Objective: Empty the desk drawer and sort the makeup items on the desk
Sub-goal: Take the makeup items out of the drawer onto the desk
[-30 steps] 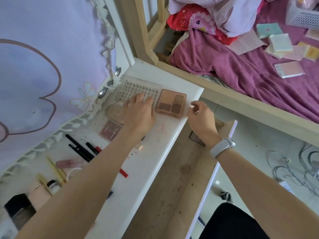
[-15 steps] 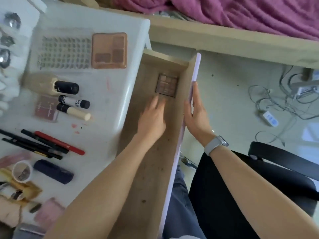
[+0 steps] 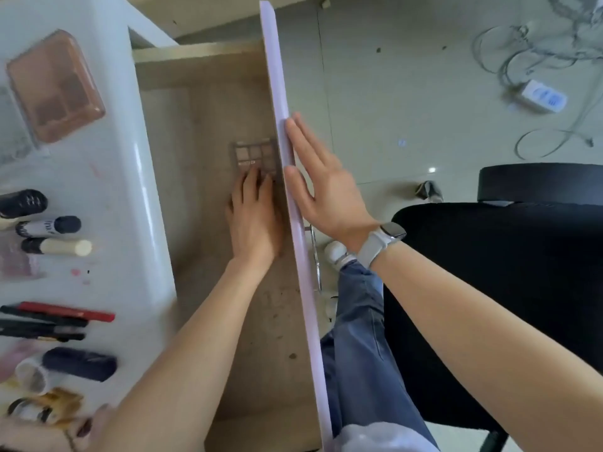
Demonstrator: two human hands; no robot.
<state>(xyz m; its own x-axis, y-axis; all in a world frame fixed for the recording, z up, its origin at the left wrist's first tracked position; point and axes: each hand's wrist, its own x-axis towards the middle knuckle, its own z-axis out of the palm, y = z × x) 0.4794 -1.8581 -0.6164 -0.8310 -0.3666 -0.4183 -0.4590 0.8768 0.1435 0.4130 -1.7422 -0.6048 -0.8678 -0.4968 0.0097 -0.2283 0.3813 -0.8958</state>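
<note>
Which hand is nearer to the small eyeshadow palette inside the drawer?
Left. The left hand touches the eyeshadow palette with its fingertips. The right hand lies flat on the drawer front, outside the drawer.

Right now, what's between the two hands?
The drawer's lilac front panel, seen in the head view. The left hand reaches inside the drawer, fingertips on the small palette; the right hand lies flat against the panel's outer face.

drawer (image 3: pixel 208 288) floor bare beside left hand (image 3: pixel 254 220) | drawer front (image 3: pixel 293 203) walls right side | palette (image 3: pixel 256 154) ahead
</note>
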